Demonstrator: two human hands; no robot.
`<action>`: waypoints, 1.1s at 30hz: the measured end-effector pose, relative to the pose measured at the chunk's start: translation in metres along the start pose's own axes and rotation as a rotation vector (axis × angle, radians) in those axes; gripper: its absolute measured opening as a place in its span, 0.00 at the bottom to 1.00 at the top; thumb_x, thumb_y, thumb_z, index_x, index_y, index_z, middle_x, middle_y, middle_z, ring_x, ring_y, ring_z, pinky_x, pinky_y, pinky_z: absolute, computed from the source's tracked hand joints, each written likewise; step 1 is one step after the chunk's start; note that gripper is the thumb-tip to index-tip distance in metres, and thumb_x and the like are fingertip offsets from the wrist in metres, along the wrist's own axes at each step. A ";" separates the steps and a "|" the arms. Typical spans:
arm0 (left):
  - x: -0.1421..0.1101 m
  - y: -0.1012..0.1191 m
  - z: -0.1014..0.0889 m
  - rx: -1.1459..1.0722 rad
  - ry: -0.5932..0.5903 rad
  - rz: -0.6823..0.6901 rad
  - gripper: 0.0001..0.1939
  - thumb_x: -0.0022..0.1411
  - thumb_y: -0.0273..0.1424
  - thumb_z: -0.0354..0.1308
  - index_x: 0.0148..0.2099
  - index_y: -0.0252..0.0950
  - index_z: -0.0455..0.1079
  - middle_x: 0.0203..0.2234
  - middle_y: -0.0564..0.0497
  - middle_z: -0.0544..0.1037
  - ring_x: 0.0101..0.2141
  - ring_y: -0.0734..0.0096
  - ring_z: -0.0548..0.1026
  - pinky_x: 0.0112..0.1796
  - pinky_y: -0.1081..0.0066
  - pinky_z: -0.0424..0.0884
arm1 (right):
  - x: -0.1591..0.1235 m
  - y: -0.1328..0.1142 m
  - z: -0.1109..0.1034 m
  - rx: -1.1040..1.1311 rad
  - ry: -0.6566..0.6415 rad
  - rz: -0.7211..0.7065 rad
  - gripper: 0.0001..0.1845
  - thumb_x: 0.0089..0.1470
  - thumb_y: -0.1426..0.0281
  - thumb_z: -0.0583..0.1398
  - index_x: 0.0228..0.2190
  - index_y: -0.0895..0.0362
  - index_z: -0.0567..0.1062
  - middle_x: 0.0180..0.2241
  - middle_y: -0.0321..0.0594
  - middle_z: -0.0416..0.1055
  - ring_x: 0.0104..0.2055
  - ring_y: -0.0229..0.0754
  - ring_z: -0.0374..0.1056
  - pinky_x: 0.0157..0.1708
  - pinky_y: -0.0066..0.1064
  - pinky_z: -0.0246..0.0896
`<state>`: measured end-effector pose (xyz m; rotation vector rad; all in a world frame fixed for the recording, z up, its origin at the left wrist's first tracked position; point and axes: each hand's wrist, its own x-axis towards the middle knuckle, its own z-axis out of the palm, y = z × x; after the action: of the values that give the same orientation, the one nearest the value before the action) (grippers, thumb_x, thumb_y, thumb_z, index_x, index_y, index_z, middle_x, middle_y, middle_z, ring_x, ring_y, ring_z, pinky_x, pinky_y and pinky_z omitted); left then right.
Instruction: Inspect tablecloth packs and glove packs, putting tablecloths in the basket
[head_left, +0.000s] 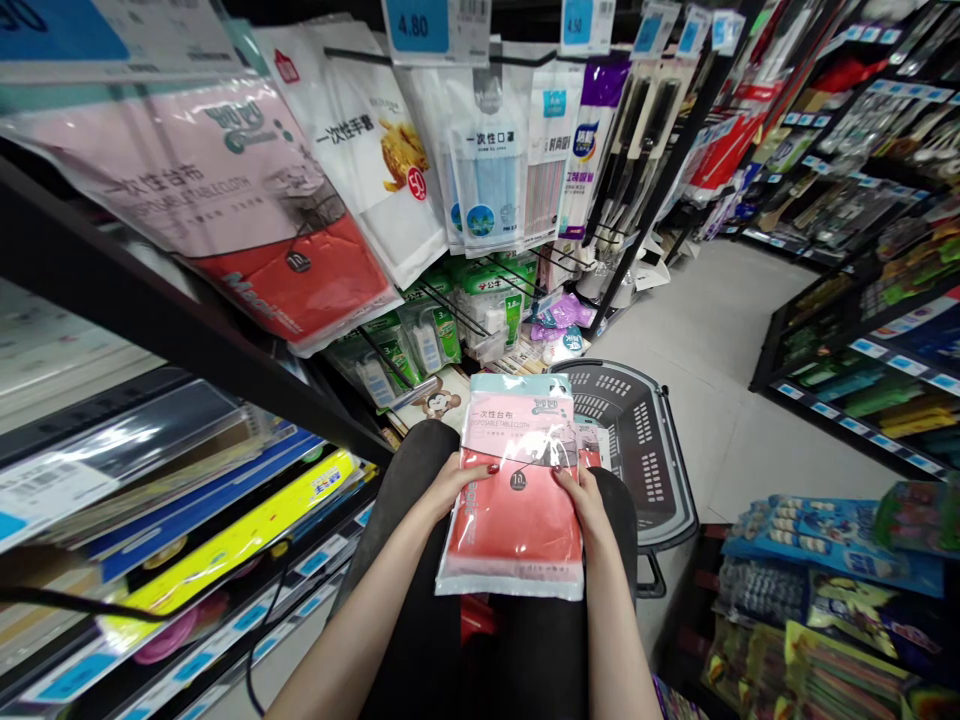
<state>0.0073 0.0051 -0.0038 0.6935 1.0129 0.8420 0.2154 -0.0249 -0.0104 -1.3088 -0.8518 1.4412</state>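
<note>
Between my two hands is a pink and red packet of disposable tablecloths (pixel 517 530), held upright above my knees with its printed front facing me. My left hand (pixel 454 487) grips its left edge, the thumb lying on the front. On the opposite edge my right hand (pixel 581 495) grips in the same way, thumb in front and fingers hidden behind. A matching tablecloth packet (pixel 202 190) hangs on the rack at upper left. Just past my right knee, a dark grey shopping basket (pixel 679 470) stands on the floor, with a packaged item partly visible inside.
Packs of disposable gloves (pixel 367 130) and masks (pixel 487 170) hang on hooks ahead. Green-and-white packs (pixel 442 330) hang lower. A black shelf post (pixel 187 300) slants across the left. Snack packets (pixel 832 590) lie at lower right. The grey aisle floor (pixel 720 330) runs between shelves.
</note>
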 end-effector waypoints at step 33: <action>0.000 -0.002 -0.004 -0.009 -0.024 0.047 0.16 0.39 0.29 0.65 0.34 0.29 0.72 0.26 0.47 0.78 0.26 0.61 0.75 0.32 0.65 0.69 | -0.001 0.000 -0.001 0.000 -0.050 -0.083 0.19 0.42 0.60 0.61 0.37 0.56 0.73 0.36 0.40 0.73 0.38 0.48 0.67 0.39 0.36 0.60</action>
<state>0.0045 0.0044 -0.0070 0.7205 0.9737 0.8768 0.2168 -0.0261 -0.0102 -1.2276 -0.9287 1.4135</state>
